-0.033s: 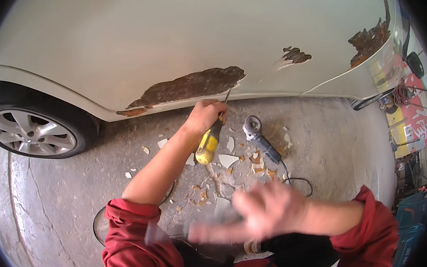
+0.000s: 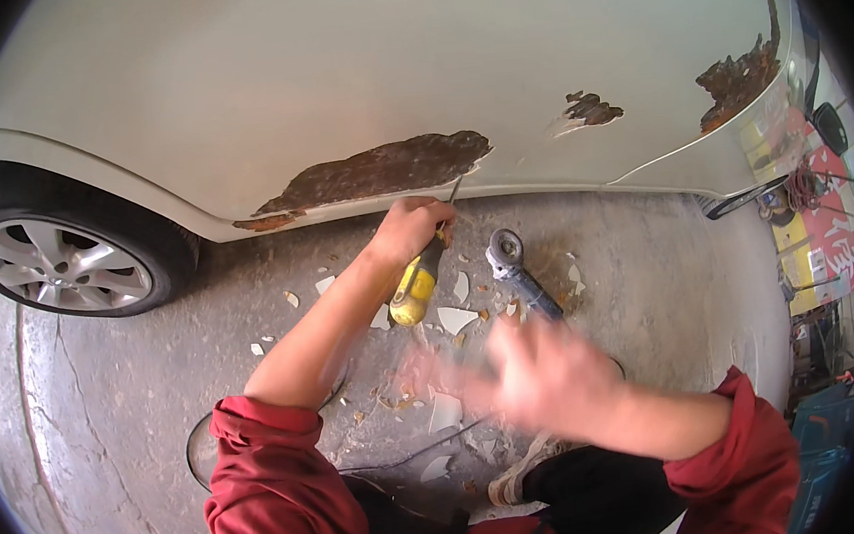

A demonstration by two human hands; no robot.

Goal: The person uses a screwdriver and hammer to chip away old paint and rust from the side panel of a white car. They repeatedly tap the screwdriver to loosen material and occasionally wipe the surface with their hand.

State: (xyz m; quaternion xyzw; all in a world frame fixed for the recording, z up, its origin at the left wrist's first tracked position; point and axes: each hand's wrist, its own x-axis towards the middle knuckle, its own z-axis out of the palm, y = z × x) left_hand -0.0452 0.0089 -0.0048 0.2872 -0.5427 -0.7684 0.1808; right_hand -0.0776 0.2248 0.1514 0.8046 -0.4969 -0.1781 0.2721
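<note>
My left hand (image 2: pixel 410 230) is closed round a screwdriver with a yellow and black handle (image 2: pixel 414 286). Its thin blade (image 2: pixel 457 188) points up and away, with the tip at the lower right edge of a dark, bare patch (image 2: pixel 379 172) on a white car panel (image 2: pixel 362 71). Nearer to me, my right hand (image 2: pixel 556 372) is smeared by motion and looks closed on a long, stick-like tool (image 2: pixel 430 367), too blurred to name. Between the hands lie pale flakes (image 2: pixel 456 319) on the concrete.
An angle grinder (image 2: pixel 523 274) lies on the floor (image 2: pixel 669 278) right of the screwdriver, its cord (image 2: pixel 412 457) running behind my right hand. A car wheel (image 2: pixel 66 263) stands at left. More bare, rusty patches (image 2: pixel 739 87) mark the panel at right. A teal case (image 2: pixel 817 447) sits at lower right.
My right hand has moved up and slightly right, with the blurred tool swinging upward. It now covers part of the grinder's cord. My left hand and the screwdriver stay nearly in place.
</note>
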